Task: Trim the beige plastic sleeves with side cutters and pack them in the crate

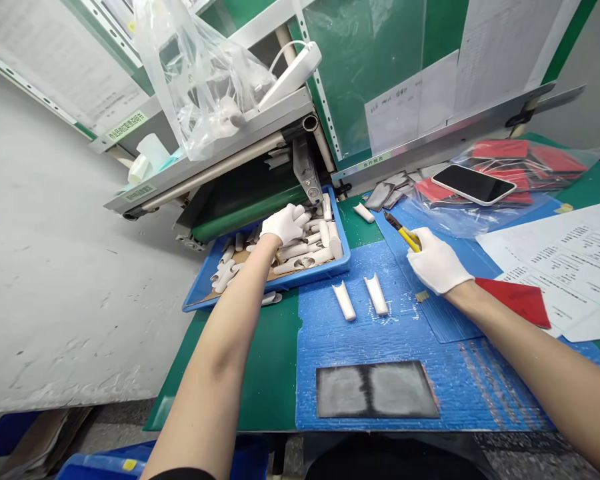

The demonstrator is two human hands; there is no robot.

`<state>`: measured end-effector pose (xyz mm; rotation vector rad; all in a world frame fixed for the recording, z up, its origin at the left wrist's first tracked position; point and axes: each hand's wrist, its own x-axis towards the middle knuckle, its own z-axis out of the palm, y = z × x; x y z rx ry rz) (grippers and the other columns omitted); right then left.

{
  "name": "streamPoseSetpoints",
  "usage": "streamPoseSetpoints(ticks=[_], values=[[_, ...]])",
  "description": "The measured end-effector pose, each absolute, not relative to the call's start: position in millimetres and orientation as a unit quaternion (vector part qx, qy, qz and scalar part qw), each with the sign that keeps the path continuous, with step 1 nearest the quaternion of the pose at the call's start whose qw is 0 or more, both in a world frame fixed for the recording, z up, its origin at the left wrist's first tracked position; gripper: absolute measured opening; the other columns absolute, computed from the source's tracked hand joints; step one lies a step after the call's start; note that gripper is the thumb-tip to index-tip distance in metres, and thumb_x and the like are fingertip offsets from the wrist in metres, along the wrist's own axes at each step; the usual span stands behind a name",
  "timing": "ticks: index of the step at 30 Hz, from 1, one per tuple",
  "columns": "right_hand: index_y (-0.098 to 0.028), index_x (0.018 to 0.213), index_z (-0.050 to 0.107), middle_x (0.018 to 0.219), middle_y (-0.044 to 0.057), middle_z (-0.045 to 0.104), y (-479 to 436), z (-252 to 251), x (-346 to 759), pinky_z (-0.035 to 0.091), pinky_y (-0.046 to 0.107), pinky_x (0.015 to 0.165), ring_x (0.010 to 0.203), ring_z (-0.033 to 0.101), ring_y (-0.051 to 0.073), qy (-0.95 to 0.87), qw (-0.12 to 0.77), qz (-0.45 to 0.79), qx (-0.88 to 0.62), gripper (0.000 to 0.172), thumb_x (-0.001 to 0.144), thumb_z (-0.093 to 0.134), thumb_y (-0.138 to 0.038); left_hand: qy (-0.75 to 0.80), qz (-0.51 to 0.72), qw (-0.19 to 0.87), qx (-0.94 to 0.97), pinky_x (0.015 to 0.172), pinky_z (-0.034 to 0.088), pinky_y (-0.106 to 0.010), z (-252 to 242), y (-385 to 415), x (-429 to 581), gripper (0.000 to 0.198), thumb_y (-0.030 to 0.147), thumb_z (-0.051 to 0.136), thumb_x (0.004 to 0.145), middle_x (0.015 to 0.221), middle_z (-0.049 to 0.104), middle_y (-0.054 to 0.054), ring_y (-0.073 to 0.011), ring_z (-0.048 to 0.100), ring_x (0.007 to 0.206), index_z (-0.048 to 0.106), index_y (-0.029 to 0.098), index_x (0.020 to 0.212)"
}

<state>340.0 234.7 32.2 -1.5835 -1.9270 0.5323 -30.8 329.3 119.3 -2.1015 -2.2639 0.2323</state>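
My left hand (285, 225), in a white glove, is over the blue tray (260, 291) among white plastic parts (300, 251), its fingers apart. The white glove blends with the parts at the fingertips. My right hand (436, 261), gloved too, is closed round yellow-handled nippers (409, 239), whose dark jaws point to the upper left. Between the hands, two trough-shaped white parts, a left one (344, 301) and a right one (377, 295), lie side by side on the blue mat (360, 340). Another white part (364, 213) lies by the tray's right side.
A worn black-grey abrasive pad (377, 390) lies near the table's front edge. A conveyor belt end (245, 210) overhangs the tray. At right are a phone (474, 183) on bagged red pads (500, 150), a red sheet (520, 303) and papers (565, 253). Grey pads (381, 196) lie behind.
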Motion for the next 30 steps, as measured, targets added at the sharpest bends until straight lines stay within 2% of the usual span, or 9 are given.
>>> streamPoseSetpoints(ticks=[5, 8, 9, 12, 15, 17, 23, 26, 30], values=[[-0.017, 0.124, 0.061, 0.110, 0.017, 0.074, 228.7, 29.9, 329.7, 0.049, 0.036, 0.078, 0.094, 0.070, 0.030, -0.723, 0.313, 0.207, -0.581, 0.027, 0.100, 0.051, -0.027, -0.712, -0.041, 0.105, -0.693, 0.098, 0.051, -0.037, 130.4, 275.0, -21.1, 0.044, 0.047, 0.066, 0.093, 0.128, 0.069, -0.012, -0.0276, 0.064, 0.118, 0.057, 0.016, 0.123], [-0.020, 0.122, 0.062, 0.116, 0.012, 0.073, 213.1, 28.9, 319.2, 0.051, 0.036, 0.081, 0.098, 0.070, 0.029, -0.749, 0.309, 0.195, -0.553, 0.029, 0.095, 0.061, -0.030, -0.651, -0.174, 0.187, -0.715, 0.097, 0.051, -0.038, 114.0, 216.6, -4.9, 0.024, 0.040, 0.064, 0.094, 0.111, 0.070, -0.010, -0.0263, 0.064, 0.109, 0.063, 0.018, 0.105], [-0.021, 0.121, 0.063, 0.117, 0.011, 0.072, 205.2, 29.6, 315.1, 0.051, 0.036, 0.082, 0.099, 0.070, 0.029, -0.765, 0.303, 0.187, -0.537, 0.030, 0.092, 0.064, -0.029, -0.625, -0.214, 0.195, -0.725, 0.098, 0.052, -0.039, 104.7, 195.4, 1.9, 0.020, 0.036, 0.062, 0.095, 0.110, 0.069, -0.011, -0.0263, 0.064, 0.108, 0.064, 0.019, 0.106], [-0.022, 0.124, 0.065, 0.112, 0.008, 0.070, 177.3, 33.5, 302.0, 0.052, 0.037, 0.081, 0.097, 0.068, 0.027, -0.812, 0.301, 0.158, -0.474, 0.036, 0.088, 0.064, -0.025, -0.590, -0.296, 0.205, -0.722, 0.086, 0.055, -0.040, 74.1, 139.6, 21.8, 0.024, 0.031, 0.062, 0.088, 0.102, 0.067, -0.011, -0.0264, 0.066, 0.095, 0.061, 0.020, 0.110], [-0.028, 0.147, 0.058, 0.103, 0.006, 0.066, 154.2, 37.4, 291.9, 0.049, 0.034, 0.072, 0.087, 0.064, 0.024, -0.848, 0.302, 0.118, -0.419, 0.055, 0.092, 0.059, -0.024, -0.588, -0.310, 0.162, -0.729, 0.070, 0.051, -0.038, 53.7, 109.0, 35.3, 0.015, 0.031, 0.062, 0.083, 0.082, 0.063, -0.006, -0.0231, 0.062, 0.074, 0.053, 0.025, 0.093], [-0.032, 0.156, 0.051, 0.101, 0.007, 0.064, 146.2, 39.1, 288.0, 0.046, 0.033, 0.067, 0.083, 0.061, 0.023, -0.869, 0.277, 0.086, -0.401, 0.063, 0.094, 0.059, -0.026, -0.590, -0.308, 0.121, -0.736, 0.065, 0.049, -0.038, 48.6, 102.2, 38.3, 0.016, 0.032, 0.062, 0.081, 0.074, 0.060, -0.004, -0.0218, 0.058, 0.066, 0.047, 0.026, 0.086], [-0.034, 0.161, 0.046, 0.106, 0.009, 0.063, 146.4, 36.5, 285.2, 0.045, 0.033, 0.069, 0.086, 0.058, 0.025, -0.880, 0.239, 0.068, -0.405, 0.073, 0.091, 0.061, -0.023, -0.587, -0.326, 0.073, -0.737, 0.067, 0.049, -0.039, 47.2, 103.0, 36.0, 0.017, 0.030, 0.062, 0.079, 0.077, 0.061, -0.005, -0.0219, 0.058, 0.069, 0.048, 0.026, 0.088], [-0.035, 0.162, 0.045, 0.110, 0.009, 0.063, 146.4, 34.9, 284.3, 0.046, 0.033, 0.070, 0.087, 0.058, 0.025, -0.884, 0.240, 0.078, -0.393, 0.073, 0.092, 0.061, -0.023, -0.584, -0.326, 0.062, -0.741, 0.068, 0.048, -0.038, 45.4, 102.4, 37.0, 0.019, 0.029, 0.063, 0.078, 0.077, 0.060, -0.004, -0.0208, 0.056, 0.068, 0.046, 0.026, 0.087], [-0.034, 0.161, 0.048, 0.109, 0.011, 0.063, 143.7, 36.0, 282.2, 0.044, 0.034, 0.067, 0.086, 0.058, 0.026, -0.881, 0.229, 0.062, -0.410, 0.064, 0.098, 0.059, -0.030, -0.589, -0.314, 0.058, -0.742, 0.066, 0.047, -0.038, 43.4, 102.5, 38.6, 0.018, 0.030, 0.062, 0.079, 0.076, 0.060, -0.004, -0.0211, 0.056, 0.066, 0.046, 0.026, 0.086]])
